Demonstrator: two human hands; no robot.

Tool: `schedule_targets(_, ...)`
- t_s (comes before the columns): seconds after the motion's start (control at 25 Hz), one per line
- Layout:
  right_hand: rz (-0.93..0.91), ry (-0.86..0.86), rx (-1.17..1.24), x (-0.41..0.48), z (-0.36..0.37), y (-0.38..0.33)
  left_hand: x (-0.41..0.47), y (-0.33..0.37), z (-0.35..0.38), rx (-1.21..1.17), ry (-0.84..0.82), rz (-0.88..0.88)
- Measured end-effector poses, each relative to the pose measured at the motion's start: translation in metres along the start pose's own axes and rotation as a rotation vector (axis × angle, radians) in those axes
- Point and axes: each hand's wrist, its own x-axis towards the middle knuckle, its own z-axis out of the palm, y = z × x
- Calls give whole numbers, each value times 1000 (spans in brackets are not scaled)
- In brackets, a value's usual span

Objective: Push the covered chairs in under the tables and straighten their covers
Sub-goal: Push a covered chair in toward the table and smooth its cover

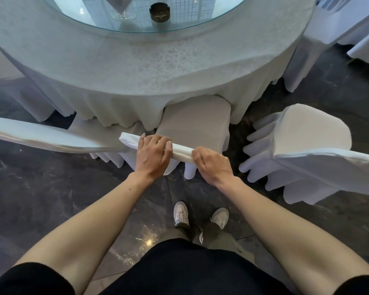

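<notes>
Left hand [152, 155] and right hand [211, 163] gripped the chair [194, 120] top; I'd push evenly toward the table [136, 67] at 12 o'clock, no twisting.

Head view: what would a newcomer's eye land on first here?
The left hand and right hand grip the back of the white fabric-covered chair at centre, its seat tucked under the round white-clothed table. A dark round ashtray sits on the glass turntable at top; a second white-covered chair stands angled out at right.
</notes>
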Motion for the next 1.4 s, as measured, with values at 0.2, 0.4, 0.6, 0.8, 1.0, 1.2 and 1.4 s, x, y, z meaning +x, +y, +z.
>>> schedule_targets(0.2,-43,98,40,-16,-34,17,-6,35,1,-18,14,139)
schedule_targets(0.4,-4,249,79,-50,-97,78,-4,127,19,-60,25,269)
schedule_targets(0.6,87,379,65,-134,-173,189,-20,274,69,-120,-17,393)
schedule_targets(0.8,260,436,10,-232,-235,307,-46,423,129,-167,-109,538)
schedule_targets(1.0,329,468,7,-285,-268,388,-50,511,172,-142,-146,611)
schedule_targets(1.2,355,426,-16,-288,-280,449,-30,553,211,-143,-165,618)
schedule_targets(1.4,328,285,32,-264,-274,493,3,570,244,-67,-89,563)
